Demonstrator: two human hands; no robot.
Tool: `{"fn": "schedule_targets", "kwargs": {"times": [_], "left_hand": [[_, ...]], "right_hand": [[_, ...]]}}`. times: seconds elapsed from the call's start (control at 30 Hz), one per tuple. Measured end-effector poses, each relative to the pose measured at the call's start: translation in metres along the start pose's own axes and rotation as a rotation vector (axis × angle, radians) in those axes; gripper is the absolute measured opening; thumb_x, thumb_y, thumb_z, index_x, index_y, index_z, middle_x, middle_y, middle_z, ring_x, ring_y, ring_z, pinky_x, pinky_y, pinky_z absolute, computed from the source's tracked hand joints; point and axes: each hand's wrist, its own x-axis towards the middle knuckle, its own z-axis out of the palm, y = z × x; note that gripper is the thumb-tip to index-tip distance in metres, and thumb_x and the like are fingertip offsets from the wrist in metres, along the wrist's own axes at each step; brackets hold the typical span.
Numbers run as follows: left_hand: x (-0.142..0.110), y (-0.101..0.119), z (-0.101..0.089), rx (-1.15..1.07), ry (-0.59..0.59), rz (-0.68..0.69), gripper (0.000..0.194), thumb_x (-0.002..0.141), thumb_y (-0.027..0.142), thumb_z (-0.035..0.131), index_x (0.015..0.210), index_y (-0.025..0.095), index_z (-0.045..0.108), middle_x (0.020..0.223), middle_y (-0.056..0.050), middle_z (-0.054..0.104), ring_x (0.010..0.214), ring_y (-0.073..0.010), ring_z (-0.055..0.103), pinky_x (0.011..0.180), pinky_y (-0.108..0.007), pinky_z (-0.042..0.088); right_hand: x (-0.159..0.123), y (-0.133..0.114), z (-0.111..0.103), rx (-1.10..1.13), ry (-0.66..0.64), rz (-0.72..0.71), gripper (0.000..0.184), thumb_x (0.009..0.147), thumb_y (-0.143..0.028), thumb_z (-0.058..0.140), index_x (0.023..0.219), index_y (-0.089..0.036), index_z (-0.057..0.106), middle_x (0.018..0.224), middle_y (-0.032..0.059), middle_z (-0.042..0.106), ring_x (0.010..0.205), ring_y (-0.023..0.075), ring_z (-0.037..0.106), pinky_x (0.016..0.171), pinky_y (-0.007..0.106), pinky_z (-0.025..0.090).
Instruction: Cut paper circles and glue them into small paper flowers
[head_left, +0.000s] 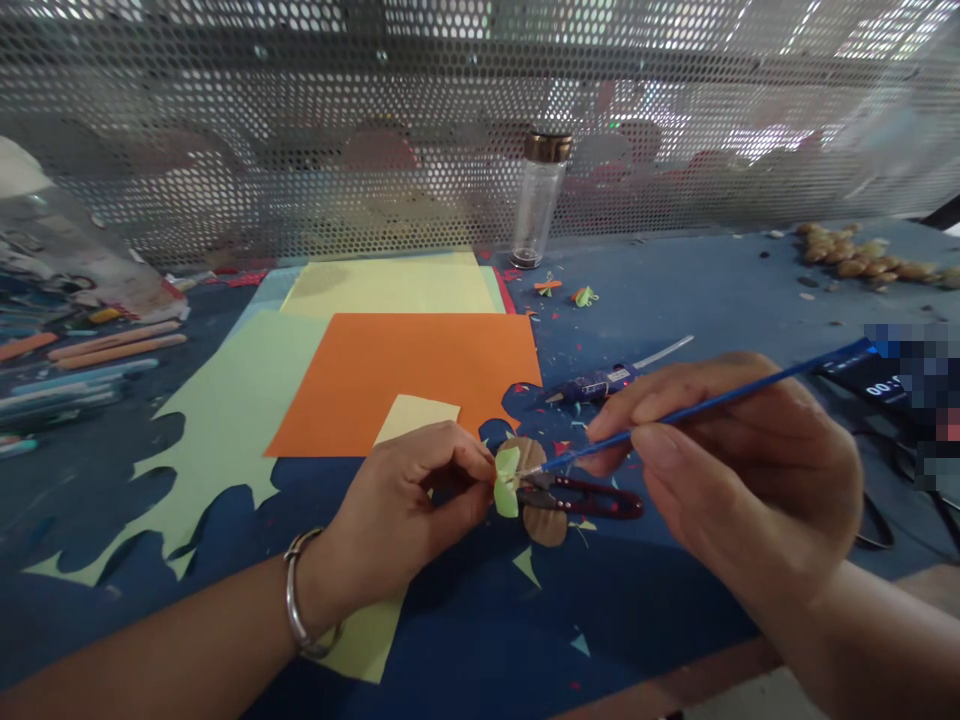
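Note:
My left hand [409, 490] pinches a small light-green paper flower [507, 483] between thumb and fingertips. In my right hand [757, 480] is a thin blue paintbrush [720, 402], held like a pencil, its tip at the flower's middle. Below and behind the flower lie dark red thread snips [604, 498] and brown wood-patterned round pieces [546, 525]. An orange paper sheet [420, 375] lies beyond my left hand, a pale yellow paper piece [412, 415] on it. Past the brush rests a dark blue pen-shaped tool [592, 385] with a clear stick at its rear.
Scalloped green paper [225, 410] and yellow sheets [390, 285] lie left and behind. A glass bottle [538, 205] stands by the perforated metal screen [300, 170]. Two small paper flowers [585, 297] sit nearby. Pens [67, 390] are left; a phone [892, 385] is right.

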Motion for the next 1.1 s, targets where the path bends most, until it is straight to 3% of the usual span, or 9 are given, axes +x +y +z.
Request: {"fn": "schedule_targets", "kwargs": {"times": [0.23,0.37,0.47,0.63,0.77,0.83,0.9,1.1], "left_hand": [[0.002,-0.001,0.000,-0.020,0.086,-0.092,0.009,0.086,0.019,0.067,0.079,0.016,0.064,0.075,-0.002,0.064,0.064,-0.0101,0.059,0.057,-0.019,0.047],[0.005,-0.003,-0.002,0.027,0.168,-0.024,0.001,0.084,0.016,0.068,0.083,0.017,0.068,0.081,-0.003,0.069,0.071,-0.0121,0.065,0.063,-0.021,0.054],[0.005,-0.007,-0.004,0.088,0.185,0.025,0.006,0.082,0.013,0.067,0.083,0.019,0.070,0.085,-0.004,0.072,0.077,-0.0153,0.068,0.068,-0.025,0.056],[0.002,-0.008,-0.005,0.215,0.217,0.058,0.009,0.084,0.013,0.067,0.081,0.021,0.069,0.090,-0.004,0.072,0.087,-0.0177,0.068,0.074,-0.028,0.055],[-0.001,-0.006,-0.006,0.271,0.208,0.097,0.009,0.087,0.014,0.066,0.082,0.021,0.067,0.096,-0.004,0.072,0.091,-0.0180,0.068,0.081,-0.032,0.054],[-0.001,-0.005,-0.007,0.288,0.206,0.110,0.009,0.088,0.014,0.066,0.083,0.022,0.067,0.096,-0.004,0.072,0.091,-0.0181,0.068,0.081,-0.032,0.054],[-0.001,-0.003,-0.008,0.306,0.212,0.124,0.009,0.088,0.015,0.065,0.083,0.022,0.066,0.094,-0.004,0.072,0.090,-0.0184,0.068,0.080,-0.033,0.054],[-0.002,0.001,-0.006,0.419,0.233,0.195,0.011,0.088,0.014,0.065,0.080,0.022,0.065,0.089,-0.004,0.072,0.086,-0.0180,0.068,0.078,-0.032,0.054]], "right_hand": [[0.001,-0.003,0.002,-0.057,0.016,-0.062,0.019,0.089,-0.005,0.066,0.101,-0.020,0.070,0.091,0.0033,0.073,0.076,0.0154,0.075,0.064,0.026,0.066],[0.003,-0.004,0.002,-0.236,0.046,-0.103,0.016,0.088,-0.006,0.067,0.096,-0.019,0.069,0.086,0.0029,0.073,0.067,0.0136,0.071,0.057,0.025,0.061],[0.009,-0.001,-0.002,-0.446,0.000,-0.065,0.010,0.087,-0.011,0.068,0.089,-0.021,0.065,0.079,0.0007,0.070,0.057,0.0106,0.064,0.053,0.024,0.054],[0.023,0.009,-0.012,-0.755,-0.299,0.055,0.006,0.086,-0.016,0.065,0.084,-0.021,0.061,0.064,-0.0041,0.060,0.051,0.0087,0.052,0.050,0.022,0.043],[0.027,0.016,-0.012,-0.983,-0.644,0.223,0.006,0.084,-0.018,0.062,0.079,-0.021,0.061,0.062,-0.0033,0.061,0.050,0.0101,0.051,0.049,0.023,0.035],[0.027,0.018,-0.009,-1.042,-0.746,0.245,0.006,0.084,-0.019,0.062,0.078,-0.020,0.063,0.066,-0.0013,0.065,0.052,0.0110,0.054,0.050,0.024,0.036],[0.025,0.019,-0.007,-1.009,-0.752,0.232,0.006,0.087,-0.022,0.064,0.082,-0.020,0.066,0.072,0.0002,0.069,0.056,0.0118,0.057,0.053,0.024,0.038],[0.019,0.016,0.003,-0.690,-0.583,0.147,0.007,0.091,-0.026,0.066,0.089,-0.020,0.069,0.076,-0.0001,0.068,0.065,0.0112,0.061,0.058,0.021,0.045]]}}
